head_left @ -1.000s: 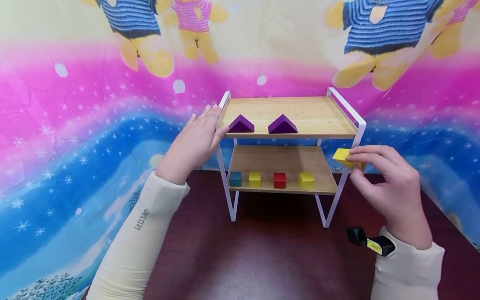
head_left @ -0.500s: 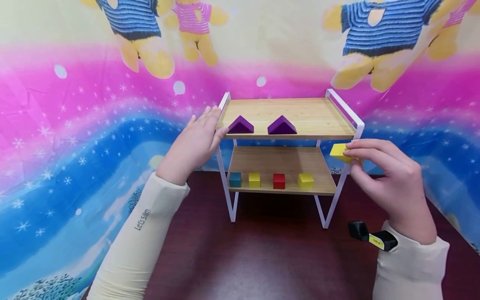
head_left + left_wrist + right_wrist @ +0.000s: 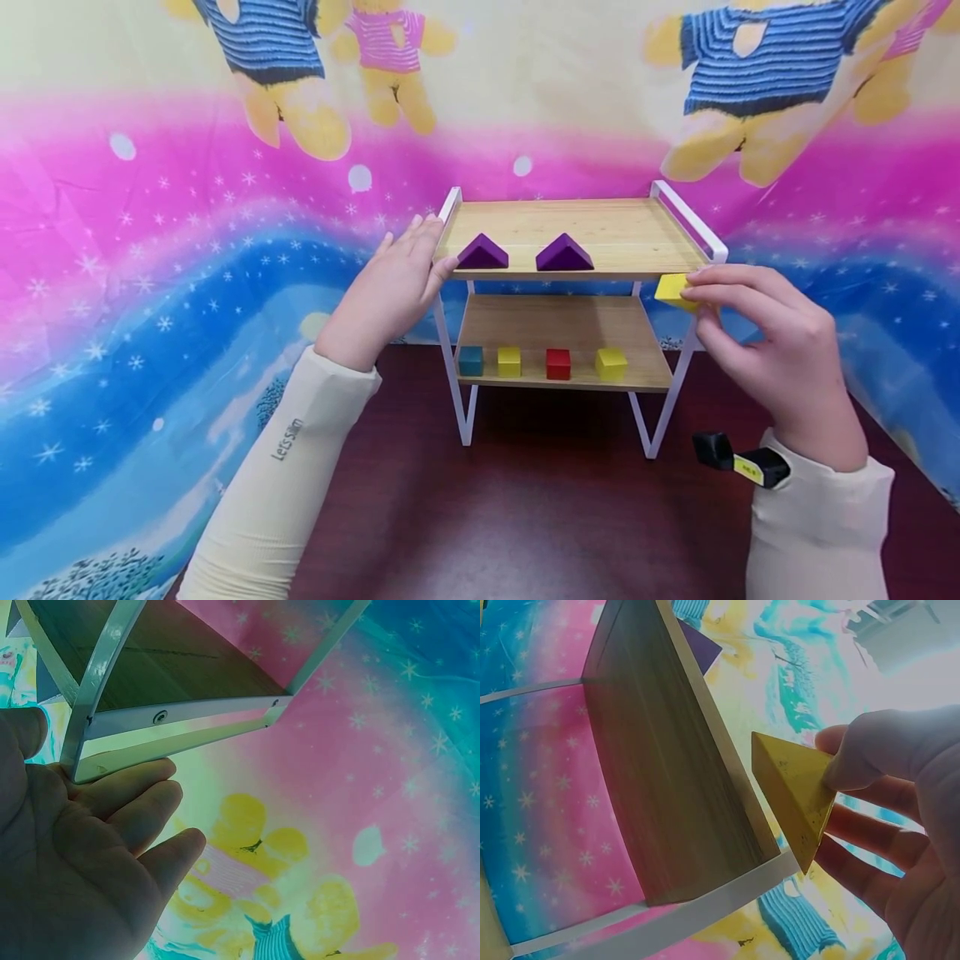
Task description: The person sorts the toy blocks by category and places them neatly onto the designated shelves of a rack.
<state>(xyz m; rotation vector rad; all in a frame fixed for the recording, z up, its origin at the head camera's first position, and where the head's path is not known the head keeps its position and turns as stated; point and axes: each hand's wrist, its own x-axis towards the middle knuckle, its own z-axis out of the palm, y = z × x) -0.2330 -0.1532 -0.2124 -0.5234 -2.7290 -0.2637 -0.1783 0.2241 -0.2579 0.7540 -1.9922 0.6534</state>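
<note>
A yellow triangular block (image 3: 672, 291) is pinched between the thumb and fingers of my right hand (image 3: 780, 350), just in front of the shelf's upper right corner. In the right wrist view, the yellow block (image 3: 791, 791) is near the upper board's front edge. My left hand (image 3: 386, 287) rests with straight fingers against the upper left corner of the two-tier shelf (image 3: 570, 221); in the left wrist view its fingers touch the white side frame. Two purple triangular blocks, one at the left (image 3: 482, 252) and one near the middle (image 3: 565, 253), sit along the upper board's front edge.
On the lower board stand a teal cube (image 3: 471, 361), a yellow cube (image 3: 509, 362), a red cube (image 3: 558, 364) and a second yellow cube (image 3: 611, 364). The shelf's white legs stand on a dark red table (image 3: 525, 517). Behind hangs a patterned cloth (image 3: 187, 208).
My right hand has raised the yellow triangular block and brought it slightly left, closer to the upper board's front edge. The left hand stays at the shelf corner.
</note>
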